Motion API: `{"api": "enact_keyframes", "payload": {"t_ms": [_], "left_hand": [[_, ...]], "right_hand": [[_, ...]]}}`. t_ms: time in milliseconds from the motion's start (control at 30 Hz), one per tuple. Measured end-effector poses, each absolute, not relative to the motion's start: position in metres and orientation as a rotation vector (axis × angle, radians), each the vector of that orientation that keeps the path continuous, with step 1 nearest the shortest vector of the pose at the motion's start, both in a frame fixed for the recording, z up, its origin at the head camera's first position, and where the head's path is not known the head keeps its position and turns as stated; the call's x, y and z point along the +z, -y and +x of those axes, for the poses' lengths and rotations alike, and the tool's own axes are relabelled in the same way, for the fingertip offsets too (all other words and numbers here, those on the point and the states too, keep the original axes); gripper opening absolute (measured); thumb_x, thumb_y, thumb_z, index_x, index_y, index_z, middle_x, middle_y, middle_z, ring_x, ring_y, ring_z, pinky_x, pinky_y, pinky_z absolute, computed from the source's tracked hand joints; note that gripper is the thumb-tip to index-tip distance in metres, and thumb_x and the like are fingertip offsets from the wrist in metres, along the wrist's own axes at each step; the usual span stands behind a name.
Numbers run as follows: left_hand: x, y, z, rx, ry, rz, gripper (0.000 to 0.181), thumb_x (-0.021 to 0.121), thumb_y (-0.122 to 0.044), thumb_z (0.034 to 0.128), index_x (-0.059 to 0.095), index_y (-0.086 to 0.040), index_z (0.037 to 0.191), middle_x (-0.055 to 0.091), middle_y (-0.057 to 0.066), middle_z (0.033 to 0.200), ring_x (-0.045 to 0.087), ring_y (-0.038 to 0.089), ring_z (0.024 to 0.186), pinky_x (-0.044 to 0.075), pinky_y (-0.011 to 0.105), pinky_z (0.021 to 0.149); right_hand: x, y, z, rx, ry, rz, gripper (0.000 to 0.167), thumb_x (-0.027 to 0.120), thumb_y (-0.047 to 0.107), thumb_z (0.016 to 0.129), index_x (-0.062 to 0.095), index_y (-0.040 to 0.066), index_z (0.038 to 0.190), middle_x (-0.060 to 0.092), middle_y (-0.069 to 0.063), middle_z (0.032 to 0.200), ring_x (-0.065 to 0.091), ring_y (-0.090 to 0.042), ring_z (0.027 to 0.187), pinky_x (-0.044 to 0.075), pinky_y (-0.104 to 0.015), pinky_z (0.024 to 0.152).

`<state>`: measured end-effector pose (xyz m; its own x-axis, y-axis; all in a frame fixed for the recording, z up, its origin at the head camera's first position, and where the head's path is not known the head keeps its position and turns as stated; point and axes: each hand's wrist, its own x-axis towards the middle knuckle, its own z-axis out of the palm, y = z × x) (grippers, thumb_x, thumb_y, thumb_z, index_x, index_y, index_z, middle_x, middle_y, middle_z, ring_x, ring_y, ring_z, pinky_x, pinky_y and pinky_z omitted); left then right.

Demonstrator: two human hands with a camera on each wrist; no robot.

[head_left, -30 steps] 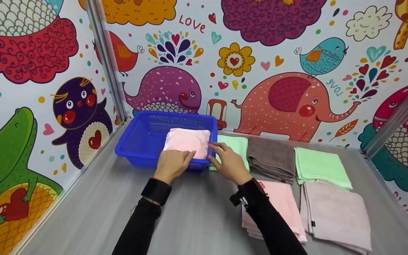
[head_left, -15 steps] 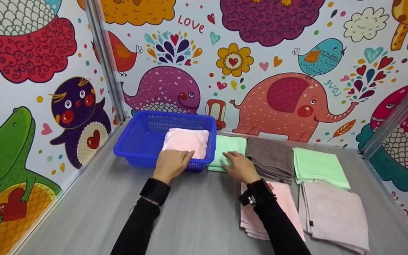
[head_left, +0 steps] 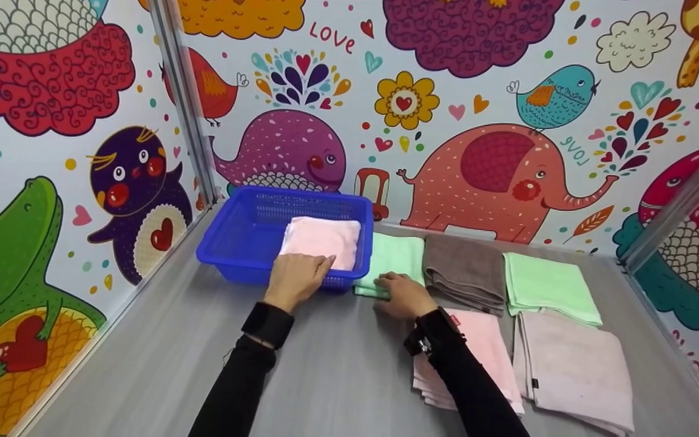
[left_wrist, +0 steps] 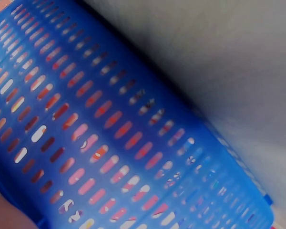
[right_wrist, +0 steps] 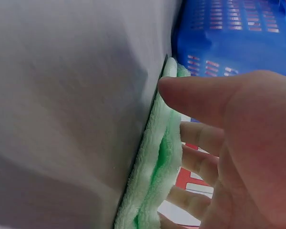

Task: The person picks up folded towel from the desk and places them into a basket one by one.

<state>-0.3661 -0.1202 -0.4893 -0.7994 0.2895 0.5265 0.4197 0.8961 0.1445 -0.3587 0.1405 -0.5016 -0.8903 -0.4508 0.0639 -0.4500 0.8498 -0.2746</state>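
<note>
At the front rim of a blue plastic basket (head_left: 213,258) my left hand (head_left: 295,279) holds on, its fingers hidden over the rim and its thumb lying near the folded pink towel (head_left: 325,240) inside. The left wrist view is mostly the slotted basket wall (left_wrist: 86,95), with a bit of the hand (left_wrist: 9,207) in the lower left corner. Right of the basket, my right hand (head_left: 407,296) grips the front edge of a folded light green towel (head_left: 395,258). The right wrist view has the thumb (right_wrist: 195,95) on the towel's folded edge (right_wrist: 157,148) and the fingers over its top.
Beside the green towel lie a folded brown towel (head_left: 465,270) and another light green one (head_left: 550,285). Nearer are a pink towel (head_left: 489,358), partly under the right forearm, and a pale pinkish towel (head_left: 580,364). Cartoon-printed walls (head_left: 483,36) enclose the grey table (head_left: 337,376).
My right hand has left the basket's right corner and come down onto the front edge of the green towel beside it. The left hand has stayed on the basket rim.
</note>
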Motion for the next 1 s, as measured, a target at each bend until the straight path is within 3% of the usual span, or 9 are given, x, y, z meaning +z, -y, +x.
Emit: {"api": "enact_keyframes", "payload": {"t_ms": [333,667,1000], "left_hand": [[-0.490,0.123,-0.365,-0.342,2.535,-0.516,0.053,0.050,-0.045,0.1063,0.059,-0.015,0.063,0.047,0.001,0.055,0.065,0.031,0.061,0.050,0.047,0.056],[-0.491,0.121,-0.367,-0.326,2.473,-0.545,0.052,0.051,-0.042,0.1059,0.066,-0.012,0.066,0.064,0.009,0.060,0.068,0.036,0.063,0.050,0.050,0.054],[-0.492,0.121,-0.367,-0.349,2.500,-0.538,0.053,0.050,-0.043,0.1066,0.060,-0.013,0.064,0.057,0.007,0.056,0.067,0.035,0.062,0.049,0.049,0.055]], "right_hand": [[-0.504,-0.135,-0.332,-0.378,-3.042,-0.888,0.048,0.079,0.022,0.088,0.069,0.002,0.130,0.067,-0.018,0.133,0.062,-0.043,0.121,0.053,-0.057,0.099],[-0.500,-0.131,-0.286,-0.196,-3.071,-1.039,0.044,0.082,0.030,0.086,0.074,0.010,0.125,0.071,-0.010,0.122,0.068,-0.037,0.104,0.060,-0.050,0.083],[-0.498,-0.139,-0.234,-0.071,-3.023,-1.202,0.049,0.083,0.039,0.083,0.074,0.018,0.127,0.072,-0.002,0.121,0.067,-0.027,0.099,0.059,-0.038,0.072]]}}
